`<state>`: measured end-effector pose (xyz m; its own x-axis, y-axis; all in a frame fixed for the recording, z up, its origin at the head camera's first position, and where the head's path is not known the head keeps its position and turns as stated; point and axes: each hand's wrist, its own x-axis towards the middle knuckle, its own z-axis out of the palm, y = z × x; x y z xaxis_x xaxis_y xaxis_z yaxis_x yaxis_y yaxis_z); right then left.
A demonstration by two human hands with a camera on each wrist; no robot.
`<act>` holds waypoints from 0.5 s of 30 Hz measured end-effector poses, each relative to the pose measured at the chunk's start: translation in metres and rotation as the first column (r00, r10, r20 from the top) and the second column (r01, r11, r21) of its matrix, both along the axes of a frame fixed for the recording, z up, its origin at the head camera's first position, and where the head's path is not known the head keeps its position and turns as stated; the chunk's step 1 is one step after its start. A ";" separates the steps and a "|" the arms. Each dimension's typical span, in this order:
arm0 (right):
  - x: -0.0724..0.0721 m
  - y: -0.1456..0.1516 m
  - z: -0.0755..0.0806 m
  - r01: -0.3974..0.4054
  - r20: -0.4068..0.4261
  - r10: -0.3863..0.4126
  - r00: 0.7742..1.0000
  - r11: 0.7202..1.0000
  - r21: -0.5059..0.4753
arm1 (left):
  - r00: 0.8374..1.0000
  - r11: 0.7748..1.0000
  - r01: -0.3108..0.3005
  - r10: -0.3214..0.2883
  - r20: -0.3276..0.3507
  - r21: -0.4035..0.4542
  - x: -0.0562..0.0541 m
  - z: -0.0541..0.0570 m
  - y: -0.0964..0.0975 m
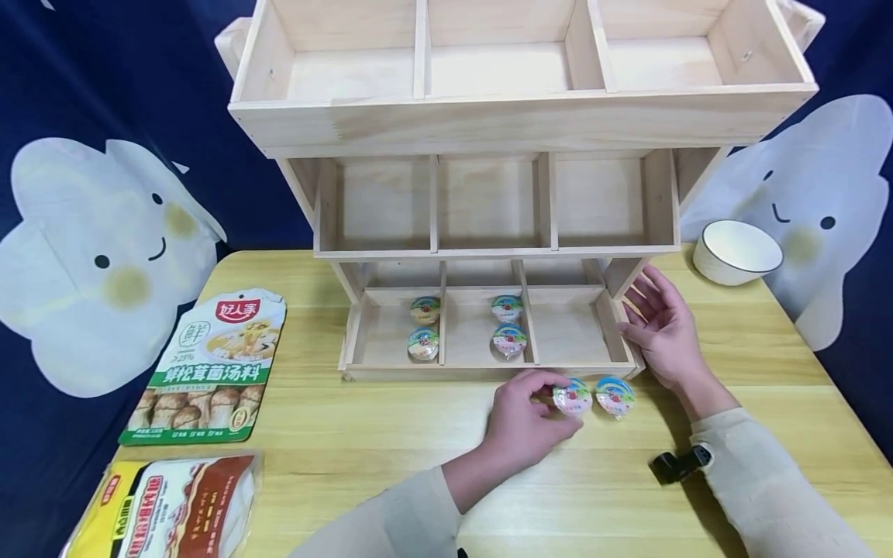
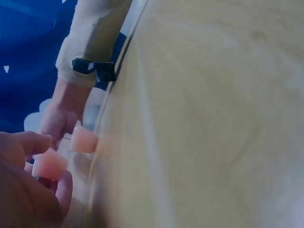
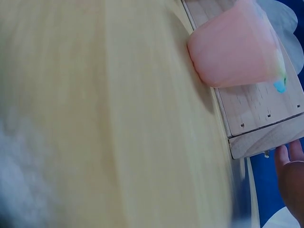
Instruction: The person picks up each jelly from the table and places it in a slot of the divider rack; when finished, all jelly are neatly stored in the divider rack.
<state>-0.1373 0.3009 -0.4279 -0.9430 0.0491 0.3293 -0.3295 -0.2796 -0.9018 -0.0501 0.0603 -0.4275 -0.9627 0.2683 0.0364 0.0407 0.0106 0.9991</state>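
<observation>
Mushrm pkt (image 1: 205,368) L, bowl (image 1: 732,260) R.

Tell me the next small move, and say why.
I'd probably lift the cup that the left hand pinches into the bottom tray's right compartment: it looks bare, while the left compartment and middle compartment each hold two cups.

A pink jelly cup (image 1: 574,399) with a printed lid is pinched in the left hand's (image 1: 525,422) fingers; a matching cup (image 1: 615,398) stands upright just right on the counter (image 1: 391,442). Behind, the wooden tray (image 1: 488,374) holds four cups (image 1: 509,341) lid up, two left, two middle.
</observation>
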 end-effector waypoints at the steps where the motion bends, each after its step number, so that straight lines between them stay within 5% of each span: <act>1: 0.000 0.000 0.000 0.000 0.002 0.000 1.000 1.000 0.001 | 1.000 1.000 0.008 -0.009 0.003 0.017 0.000 0.002 -0.001; 8: 0.000 0.000 -0.001 0.012 0.011 -0.012 1.000 1.000 0.014 | 0.999 0.991 0.042 -0.042 -0.003 0.125 -0.010 0.018 -0.004; 15: 0.000 -0.002 0.002 0.009 0.012 -0.009 1.000 1.000 0.016 | 0.999 0.984 0.031 -0.025 -0.039 0.173 -0.032 0.034 0.002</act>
